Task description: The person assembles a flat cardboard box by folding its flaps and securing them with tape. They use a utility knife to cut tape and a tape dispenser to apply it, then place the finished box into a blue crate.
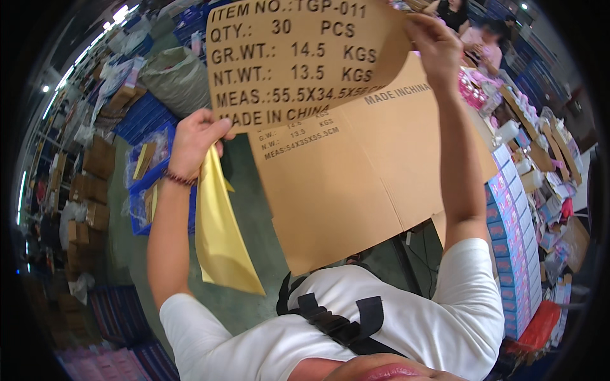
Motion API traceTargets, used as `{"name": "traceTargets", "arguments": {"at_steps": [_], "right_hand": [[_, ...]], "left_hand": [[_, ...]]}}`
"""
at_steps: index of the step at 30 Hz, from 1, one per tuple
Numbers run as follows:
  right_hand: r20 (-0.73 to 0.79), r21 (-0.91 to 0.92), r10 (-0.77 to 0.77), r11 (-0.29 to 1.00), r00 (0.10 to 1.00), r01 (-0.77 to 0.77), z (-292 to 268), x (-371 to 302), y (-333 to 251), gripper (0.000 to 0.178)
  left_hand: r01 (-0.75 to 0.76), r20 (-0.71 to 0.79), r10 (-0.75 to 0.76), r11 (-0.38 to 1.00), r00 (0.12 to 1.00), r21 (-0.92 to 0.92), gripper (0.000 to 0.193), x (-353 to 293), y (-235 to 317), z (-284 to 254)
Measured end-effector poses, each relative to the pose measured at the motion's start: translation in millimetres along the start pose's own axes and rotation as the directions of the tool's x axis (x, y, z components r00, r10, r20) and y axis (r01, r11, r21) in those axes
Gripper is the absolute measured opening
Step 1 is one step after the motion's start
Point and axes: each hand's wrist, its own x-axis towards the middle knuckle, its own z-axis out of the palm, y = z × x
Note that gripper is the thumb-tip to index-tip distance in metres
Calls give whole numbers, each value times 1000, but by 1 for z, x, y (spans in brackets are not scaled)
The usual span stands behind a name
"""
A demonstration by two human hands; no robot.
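Observation:
My left hand [198,141] is closed, thumb on top, on the lower left corner of a large brown paper sheet [298,66] with black print. A few yellow paper sheets [225,238] hang down from the same hand. My right hand [437,49] pinches the sheet's upper right edge, and the sheet curls up toward it. Below the raised sheet lies a flat brown cardboard carton [337,190], also printed in black and partly hidden by the sheet. The carton's support is mostly covered; a dark leg shows underneath.
To the left stand blue crates [152,162], a large pale sack [178,79] and brown boxes [98,155]. On the right rises a stack of small pink and blue boxes [513,247], with a red bag [537,327] near its foot. Other people [483,47] sit at the far right.

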Motion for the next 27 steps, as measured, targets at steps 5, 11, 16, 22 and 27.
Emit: {"name": "traceTargets", "arguments": {"at_steps": [5, 11, 16, 22, 27], "right_hand": [[-44, 73, 49, 996, 998, -46, 13, -22, 27, 19], [-28, 175, 172, 971, 985, -164, 16, -34, 32, 19], [-22, 116, 215, 971, 976, -211, 12, -41, 38, 19], [-15, 136, 270, 955, 963, -265, 6, -50, 51, 19], [-48, 195, 350, 922, 936, -335, 4, -60, 65, 21]], "left_hand": [[12, 24, -13, 998, 1000, 67, 16, -16, 11, 6], [24, 29, -27, 995, 999, 95, 14, -19, 13, 6], [51, 32, -54, 995, 998, 91, 13, -18, 9, 8], [57, 32, -59, 995, 998, 83, 16, -22, 17, 18], [41, 71, -51, 990, 996, 137, 14, -28, 32, 31]]}}
